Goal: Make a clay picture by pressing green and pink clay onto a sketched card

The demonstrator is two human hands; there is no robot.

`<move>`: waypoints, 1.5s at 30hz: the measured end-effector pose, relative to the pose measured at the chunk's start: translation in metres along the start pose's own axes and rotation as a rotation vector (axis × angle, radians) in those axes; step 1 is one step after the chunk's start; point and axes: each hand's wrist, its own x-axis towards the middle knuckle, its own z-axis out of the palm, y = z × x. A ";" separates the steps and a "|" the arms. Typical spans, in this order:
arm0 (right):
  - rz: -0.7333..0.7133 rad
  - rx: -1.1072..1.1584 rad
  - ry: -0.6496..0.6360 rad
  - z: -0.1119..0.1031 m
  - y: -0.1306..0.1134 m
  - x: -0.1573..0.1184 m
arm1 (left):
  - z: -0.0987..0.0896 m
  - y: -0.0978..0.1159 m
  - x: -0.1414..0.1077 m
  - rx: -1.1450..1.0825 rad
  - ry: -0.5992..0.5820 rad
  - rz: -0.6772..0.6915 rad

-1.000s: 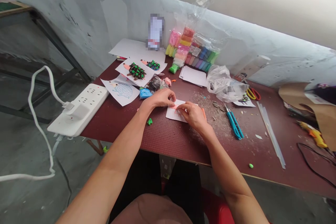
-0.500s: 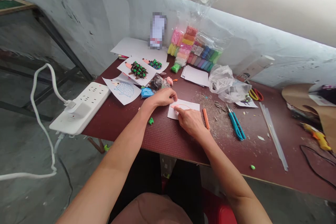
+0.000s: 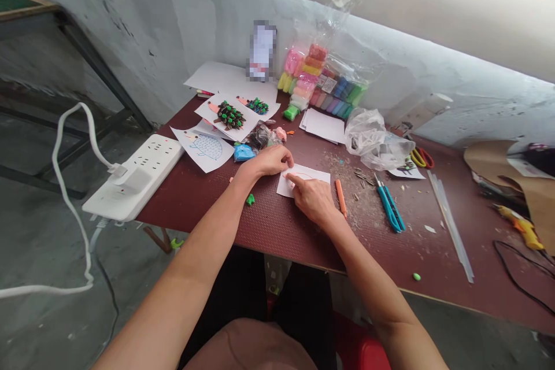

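Left hand [image 3: 264, 162] curled beside a white card [image 3: 303, 186], right hand [image 3: 313, 199] pressing a forefinger – onto thin orange clay [image 3: 301, 175] (orange stick [image 3: 340, 198] beside)

A small white paper card [image 3: 319, 176] lies flat on the dark red table [image 3: 277, 237], a little crooked. A thin orange clay line [image 3: 302, 174] bends across it in a round curve. The right hand [image 3: 313, 199] covers the lower part of the card, so some of the line is hidden. A long orange clay stick [image 3: 340, 198] lies on the table just beside the card, on its right.
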 end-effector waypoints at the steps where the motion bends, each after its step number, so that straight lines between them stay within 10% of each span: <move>1: 0.003 0.005 0.011 0.000 0.000 0.000 | 0.000 0.000 0.000 -0.004 0.002 -0.001; 45: 0.006 0.030 0.022 0.005 0.001 0.000 | -0.002 0.002 -0.004 -0.003 0.031 0.006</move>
